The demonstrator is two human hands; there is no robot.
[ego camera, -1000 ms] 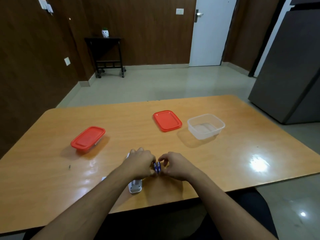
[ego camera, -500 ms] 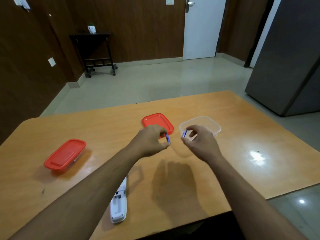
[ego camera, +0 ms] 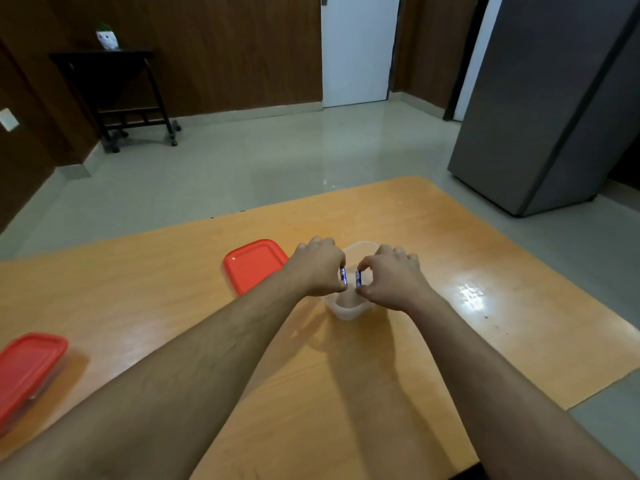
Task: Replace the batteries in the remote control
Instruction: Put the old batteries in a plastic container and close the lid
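Left hand (ego camera: pixel 320 268), right hand (ego camera: pixel 391 277) each pinch upright blue battery (ego camera: pixel 343 276) over clear container (ego camera: pixel 349 308)

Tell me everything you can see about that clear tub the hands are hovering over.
The clear tub is a small translucent plastic container with rounded corners, lidless and upright on the wooden table, just right of a loose red lid. Its inside looks empty, though the hands hide much of it. The left hand and right hand are poised above its opening, each pinching a blue battery; whether they touch the rim is unclear.
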